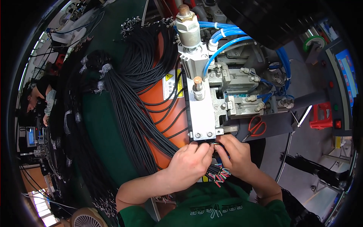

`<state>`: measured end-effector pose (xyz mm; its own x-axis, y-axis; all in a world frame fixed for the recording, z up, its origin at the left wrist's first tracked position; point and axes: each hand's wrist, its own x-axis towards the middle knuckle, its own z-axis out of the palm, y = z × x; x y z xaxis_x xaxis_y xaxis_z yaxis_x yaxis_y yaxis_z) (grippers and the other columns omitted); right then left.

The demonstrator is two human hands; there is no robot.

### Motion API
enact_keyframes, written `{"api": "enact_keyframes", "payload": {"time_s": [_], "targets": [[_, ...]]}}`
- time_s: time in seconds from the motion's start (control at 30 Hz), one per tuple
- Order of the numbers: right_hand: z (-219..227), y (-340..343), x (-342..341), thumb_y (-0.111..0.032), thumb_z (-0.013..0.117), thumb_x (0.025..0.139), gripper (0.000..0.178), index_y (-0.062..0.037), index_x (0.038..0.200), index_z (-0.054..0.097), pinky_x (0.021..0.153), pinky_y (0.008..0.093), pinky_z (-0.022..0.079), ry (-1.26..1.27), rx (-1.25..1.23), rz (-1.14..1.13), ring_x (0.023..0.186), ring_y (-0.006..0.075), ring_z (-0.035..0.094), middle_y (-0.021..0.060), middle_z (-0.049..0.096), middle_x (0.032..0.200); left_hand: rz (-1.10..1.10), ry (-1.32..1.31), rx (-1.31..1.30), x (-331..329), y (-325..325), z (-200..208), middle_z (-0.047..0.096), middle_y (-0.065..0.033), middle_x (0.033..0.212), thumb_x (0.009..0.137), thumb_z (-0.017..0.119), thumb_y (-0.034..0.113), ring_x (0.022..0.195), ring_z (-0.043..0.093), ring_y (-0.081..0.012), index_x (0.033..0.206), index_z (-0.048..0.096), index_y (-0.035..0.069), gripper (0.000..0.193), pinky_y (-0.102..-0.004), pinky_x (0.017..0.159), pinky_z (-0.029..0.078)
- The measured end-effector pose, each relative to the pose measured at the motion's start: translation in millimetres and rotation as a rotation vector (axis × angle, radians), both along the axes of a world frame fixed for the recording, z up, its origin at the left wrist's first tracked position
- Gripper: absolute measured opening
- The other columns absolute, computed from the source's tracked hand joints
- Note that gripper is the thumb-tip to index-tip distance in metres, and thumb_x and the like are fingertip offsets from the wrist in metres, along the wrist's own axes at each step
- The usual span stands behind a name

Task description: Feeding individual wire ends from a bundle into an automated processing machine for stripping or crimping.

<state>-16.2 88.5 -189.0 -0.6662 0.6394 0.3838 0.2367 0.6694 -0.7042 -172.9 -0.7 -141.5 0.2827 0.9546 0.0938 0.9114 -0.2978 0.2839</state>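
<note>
Black cables (pixel 126 109), two hands (pixel 191 160) (pixel 235 153), one press (pixel 198 117)

I see a smooth metal press (pixel 202 117) at the orange counter's (pixel 180 123) right edge, matt plastic cables (pixel 128 113), glossy plastic tubes (pixel 232 31).

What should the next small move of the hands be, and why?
Probably straighten the thin wires slightly with the fingertips, keeping clear of the metal machine head. The left hand and right hand meet at those wires, close to the head's lower edge, and the fingers partly hide how the wires lie.
</note>
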Motion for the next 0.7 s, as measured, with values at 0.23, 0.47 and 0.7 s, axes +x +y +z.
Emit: {"api": "enact_keyframes", "payload": {"time_s": [0.23,0.47,0.7], "targets": [[-7.5,11.9,-0.6,-0.005,0.066,0.08,0.011,0.005,0.083,0.062,0.044,0.0259,0.042,-0.004,-0.498,0.043,0.045,0.0129,0.056,0.0094,0.061,0.065,0.073,-0.022,0.007,-1.0,0.6,-2.6,0.053,-0.0084,0.09,0.068,0.062,0.01,0.08,0.057,-0.0248,0.111,0.061,0.001,0.044,-0.0347,0.066,0.048],[-9.7,8.1,2.0,-0.004,0.067,0.081,0.01,0.0046,0.082,0.062,0.044,0.0231,0.039,-0.023,-0.588,0.01,0.046,0.0079,0.052,0.0065,0.061,0.063,0.206,-0.299,0.058,-30.1,-23.4,-15.2,0.054,-0.0104,0.089,0.056,0.064,-0.003,0.08,0.055,-0.0288,0.105,0.061,-0.003,0.049,-0.0374,0.07,0.045],[18.1,1.6,11.3,0.005,0.071,0.072,0.039,-0.0013,0.11,0.063,0.054,0.0249,0.044,0.077,-0.56,0.336,0.063,0.0134,0.056,0.0077,0.062,0.088,0.261,-0.229,0.139,-25.2,-19.8,-22.1,0.054,-0.0116,0.084,0.063,0.063,0.002,0.078,0.055,-0.029,0.099,0.056,-0.001,0.037,-0.0377,0.07,0.044]]}}
